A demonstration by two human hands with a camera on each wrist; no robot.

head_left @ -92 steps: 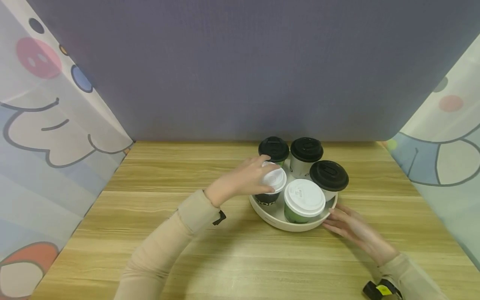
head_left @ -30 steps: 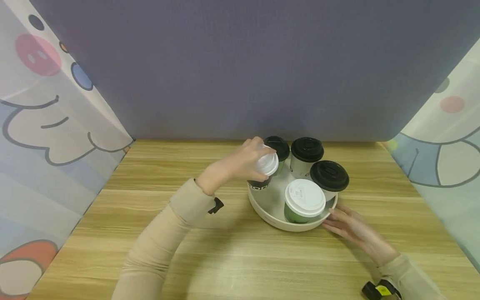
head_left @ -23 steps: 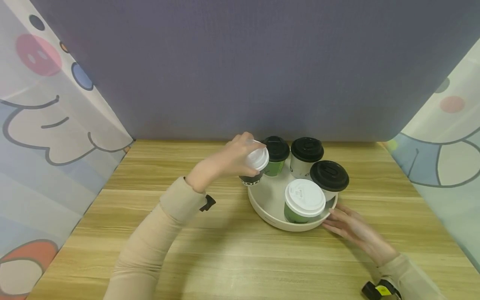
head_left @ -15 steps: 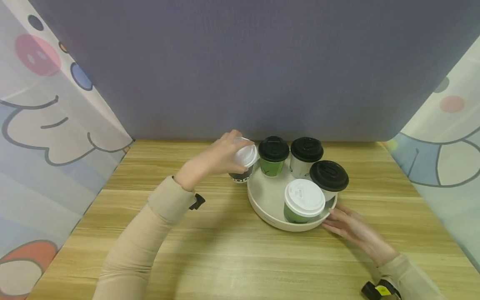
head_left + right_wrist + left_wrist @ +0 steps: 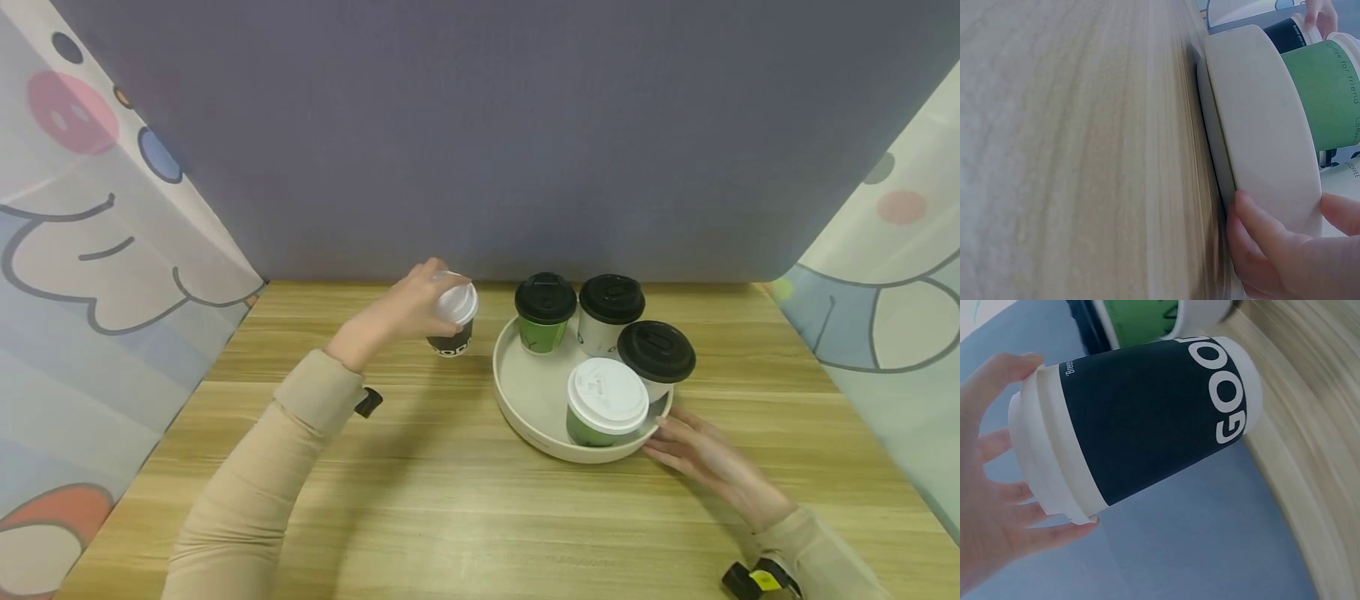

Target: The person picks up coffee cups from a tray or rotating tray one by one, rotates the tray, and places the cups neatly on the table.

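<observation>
The left arm reaches forward from the lower left, its beige sleeve [image 5: 255, 475] slanting toward the back of the table. The left hand [image 5: 407, 307] comes at a dark cup [image 5: 1147, 419] from above and the side, gripping it round its white lid [image 5: 1047, 444], thumb on one side and fingers on the other. This cup is left of the tray [image 5: 532, 392], apart from it, lid up; whether its base touches the table I cannot tell. The letters "GOO" show near its bottom.

The right arm comes in from the lower right corner. The right hand [image 5: 708, 458] pinches the near right edge of the tray, fingers against the outer wall and thumb at the rim.

There are five lidded cups and one round tray. Four cups stand upright in it: a green cup with a black lid [image 5: 545, 310], two pale cups with black lids [image 5: 655, 354], and one green cup with a white lid [image 5: 607, 400] at the front. That makes three black lids and two white.

The table [image 5: 480, 517] has pale wood grain. A grey panel [image 5: 495, 142] rises behind it, with cartoon-printed curtains [image 5: 97, 258] on both sides.
</observation>
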